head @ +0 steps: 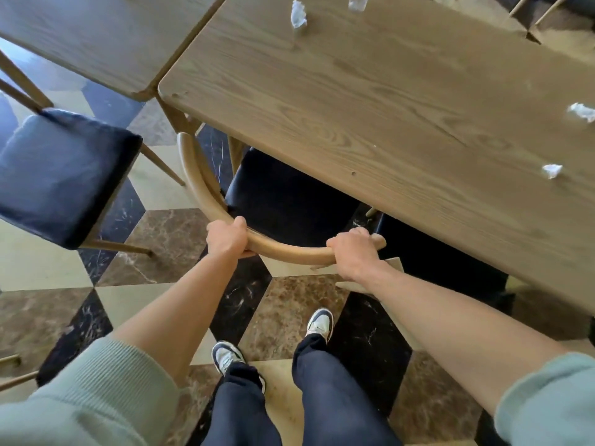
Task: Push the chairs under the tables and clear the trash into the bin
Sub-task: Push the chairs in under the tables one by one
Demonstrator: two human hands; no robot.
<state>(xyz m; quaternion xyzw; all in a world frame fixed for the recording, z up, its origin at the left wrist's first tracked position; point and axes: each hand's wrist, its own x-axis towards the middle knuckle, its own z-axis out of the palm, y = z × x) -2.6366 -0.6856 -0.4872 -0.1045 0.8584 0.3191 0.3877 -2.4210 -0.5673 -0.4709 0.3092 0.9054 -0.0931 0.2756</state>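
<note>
Two grips, left hand (227, 237), right hand (349, 252), wrapped around chair backrest (289, 251), seat under table (386, 107)

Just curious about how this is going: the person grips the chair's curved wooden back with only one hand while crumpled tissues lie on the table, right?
Not quite. The head view shows both hands on the curved back: left hand and right hand. Crumpled tissues do lie on the table.

A chair (283, 201) sits partly under the bench (386, 101); three crumpled tissues (298, 13) lie on the bench; a second chair (61, 175) stands at left.
</note>
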